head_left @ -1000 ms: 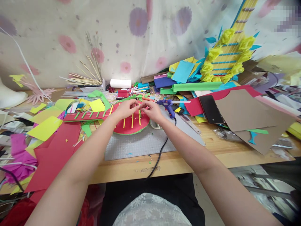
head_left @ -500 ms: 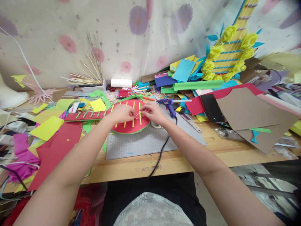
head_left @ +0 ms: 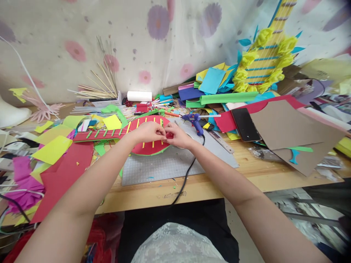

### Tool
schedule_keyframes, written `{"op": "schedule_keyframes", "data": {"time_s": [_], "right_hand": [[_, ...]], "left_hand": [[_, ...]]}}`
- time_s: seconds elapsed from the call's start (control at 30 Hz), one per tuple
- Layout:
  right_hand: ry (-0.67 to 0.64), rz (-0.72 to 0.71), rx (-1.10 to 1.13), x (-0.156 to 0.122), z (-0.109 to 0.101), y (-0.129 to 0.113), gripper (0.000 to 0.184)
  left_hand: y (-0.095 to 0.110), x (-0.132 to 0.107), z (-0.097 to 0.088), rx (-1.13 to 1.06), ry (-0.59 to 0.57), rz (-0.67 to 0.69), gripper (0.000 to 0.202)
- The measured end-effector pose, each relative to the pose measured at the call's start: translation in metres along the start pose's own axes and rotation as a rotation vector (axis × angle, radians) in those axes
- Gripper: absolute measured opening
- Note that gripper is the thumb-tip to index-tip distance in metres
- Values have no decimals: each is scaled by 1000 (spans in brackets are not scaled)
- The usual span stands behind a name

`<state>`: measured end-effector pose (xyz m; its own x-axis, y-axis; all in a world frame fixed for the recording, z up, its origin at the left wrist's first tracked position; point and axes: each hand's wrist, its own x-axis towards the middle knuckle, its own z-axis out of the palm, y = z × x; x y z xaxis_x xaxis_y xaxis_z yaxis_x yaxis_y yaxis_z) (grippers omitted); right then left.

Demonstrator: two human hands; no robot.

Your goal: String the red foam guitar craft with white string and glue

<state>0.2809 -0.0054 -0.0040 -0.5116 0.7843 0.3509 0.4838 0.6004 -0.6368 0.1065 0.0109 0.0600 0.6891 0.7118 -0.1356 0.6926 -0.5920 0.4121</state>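
Note:
A red paper guitar [head_left: 148, 146] with yellow strips on its round body and green strips on its long neck lies on a grey cutting mat [head_left: 164, 166]. My left hand [head_left: 149, 131] and my right hand [head_left: 177, 136] meet over the round body, fingertips pinched together. A thin pale string runs from the pinch along the neck toward the left; it is too fine to follow clearly. Both hands rest close above the yellow strips.
A blue glue gun [head_left: 195, 122] lies just right of my hands, its black cord [head_left: 186, 179] trailing off the table's front edge. A black phone [head_left: 245, 124], a cardboard sheet [head_left: 290, 133], piled coloured paper [head_left: 52, 149], skewers [head_left: 105, 86] and a yellow paper guitar [head_left: 263, 62] crowd the table.
My hands have come back together over the guitar's body after being slightly apart half a second ago, and they sit a little lower on the red disc.

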Motion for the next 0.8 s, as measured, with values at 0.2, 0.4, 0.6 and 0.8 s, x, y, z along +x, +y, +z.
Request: {"op": "schedule_keyframes", "data": {"time_s": [0.2, 0.4, 0.6, 0.8], "right_hand": [[32, 153, 109, -2, -1, 12, 10], [124, 392, 336, -3, 1, 12, 17], [206, 617, 161, 6, 7, 10, 19], [165, 635, -122, 10, 7, -4, 16]], "left_hand": [[-11, 9, 1, -27, 87, -70, 25], [-28, 18, 6, -146, 216, -136, 25], [-26, 24, 12, 3, 309, -338, 26], [-19, 23, 12, 227, 251, -376, 17]]}}
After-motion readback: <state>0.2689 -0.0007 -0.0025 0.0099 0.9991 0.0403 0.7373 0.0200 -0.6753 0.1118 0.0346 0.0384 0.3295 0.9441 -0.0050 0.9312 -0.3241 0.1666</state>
